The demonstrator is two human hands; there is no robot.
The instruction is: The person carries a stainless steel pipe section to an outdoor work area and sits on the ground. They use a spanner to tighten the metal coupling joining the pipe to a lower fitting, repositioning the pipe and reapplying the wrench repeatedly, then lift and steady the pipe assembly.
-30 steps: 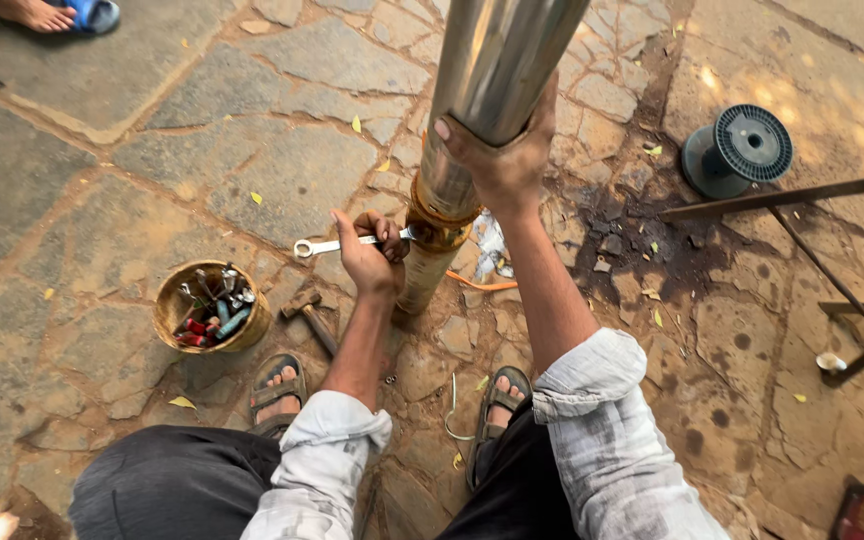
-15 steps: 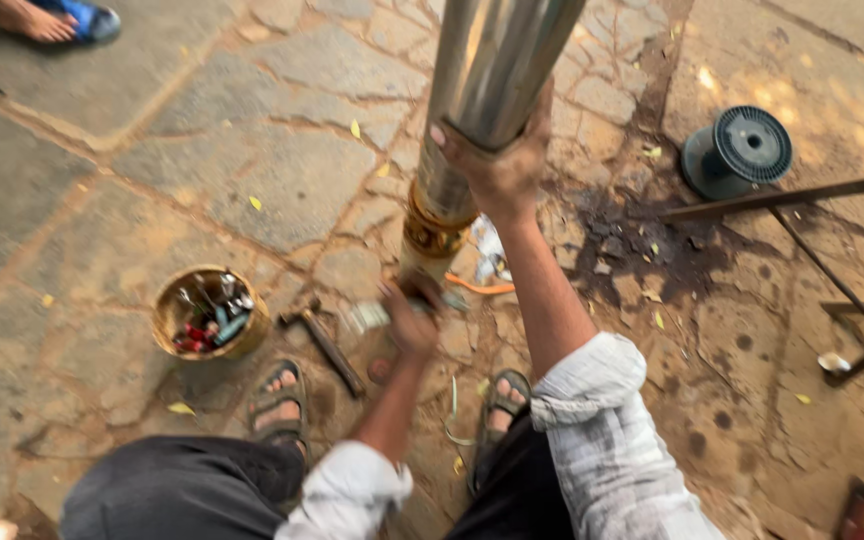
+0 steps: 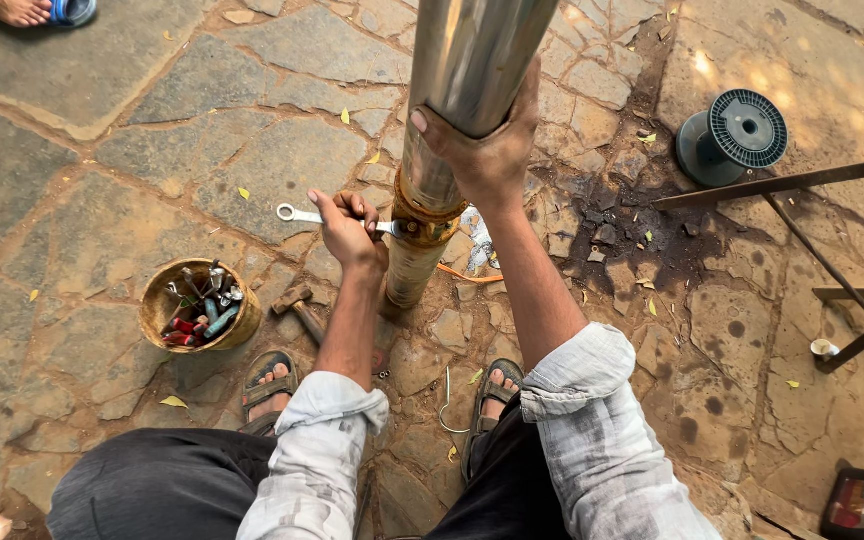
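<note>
Outdoors, on a stone-paved floor (image 3: 102,150), a tall steel pipe (image 3: 477,60) is held upright by a person seen from above. The right hand (image 3: 487,155) is wrapped around the shiny upper section of the pipe, fingers closed on the metal. The left hand (image 3: 347,228) is clenched on a silver wrench (image 3: 297,214), whose far ring end juts out to the left while its near end is set against the brass-coloured collar (image 3: 422,215) partway down the pipe. Below the collar, a duller, stained lower section (image 3: 410,270) is planted on the floor between the person's feet.

Both forearms are bare, with pale shirt sleeves (image 3: 327,400) rolled to the elbow. Sandalled feet (image 3: 270,375) are seen on either side of the pipe's base, above dark trousers.

Just left of the left foot, a hammer (image 3: 297,308) is laid on the stones, and beside it a round, rusty tin (image 3: 200,305) is filled with small tools and red-handled items. A bent piece of wire (image 3: 445,405) is lying near the right foot. A dark oily stain (image 3: 642,235) is spread over the floor to the right of the pipe, near a green plastic spool (image 3: 732,135). Rusty metal bars (image 3: 802,180) are seen at the right edge. Another person's foot in a blue sandal (image 3: 37,10) is visible at the top left corner.
</note>
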